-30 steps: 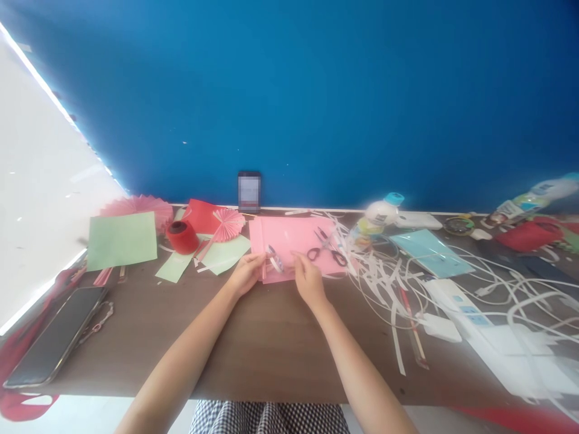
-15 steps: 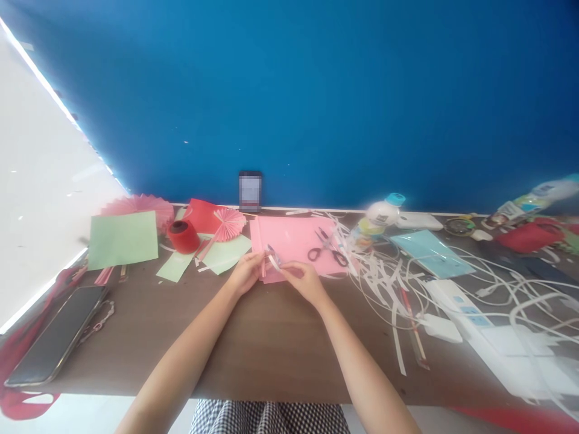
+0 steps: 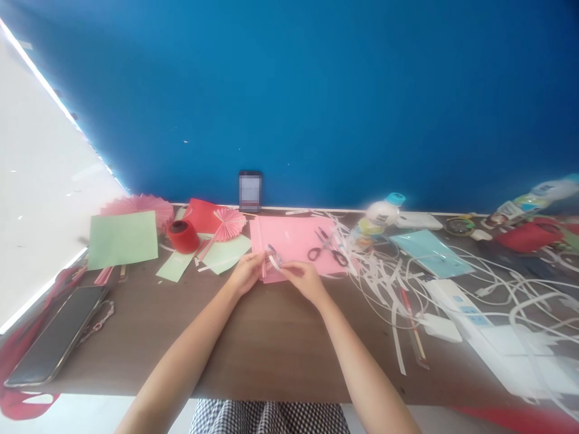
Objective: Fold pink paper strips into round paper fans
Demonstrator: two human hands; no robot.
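Observation:
My left hand (image 3: 246, 271) is closed, its fingertips pinching a narrow, pale curved paper strip (image 3: 274, 261). From the other side, the thumb and fingers of my right hand (image 3: 306, 279) close on the strip's right end. Exact finger contact is small and blurred. Both hands meet over the near edge of a stack of pink paper (image 3: 289, 232). Black-handled scissors (image 3: 324, 245) lie on that paper, just beyond my right hand. Left of the stack are a small pleated pink paper fan (image 3: 230, 224) and a red thread spool (image 3: 183, 237).
Green paper (image 3: 123, 240) and a large phone (image 3: 58, 334) lie to the left. A smaller phone (image 3: 250, 191) leans on the blue wall. On the right are paper strips (image 3: 377, 274), a bottle (image 3: 379, 218), a blue packet (image 3: 432, 252), and a power strip (image 3: 461, 301) among tangled cables.
Almost nothing differs. Both hands keep their place and their pinch on the paper strip, and the things on the table lie as before.

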